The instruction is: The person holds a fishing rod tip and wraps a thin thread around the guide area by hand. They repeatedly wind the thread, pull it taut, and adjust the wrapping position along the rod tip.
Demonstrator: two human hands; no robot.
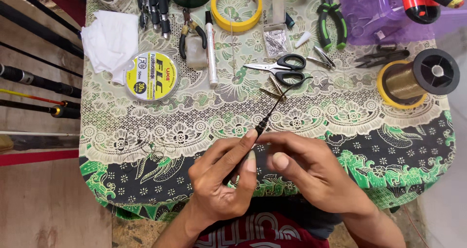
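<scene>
My left hand (224, 175) is closed around a thin black rod-like tool (265, 122) that points up and to the right, with a dark cord curving off its tip. Touching it from the right, my right hand (306, 167) has its fingertips pinched together near the tool's shaft, and what it pinches is too fine to make out. Both hands hover over the near edge of a small table under a green, white and black patterned cloth (340, 116). Just beyond the tool's tip lie black-handled scissors (284, 67) and two small brass pieces (273, 92).
A round yellow line spool (152, 76), white tissue (111, 41), a white marker (211, 48), yellow tape roll (236, 5), green-handled pliers (332, 21), a small box of metal pins (277, 39) and a big spool of gold line (418, 77) fill the table. Fishing rods (39, 82) lie at left.
</scene>
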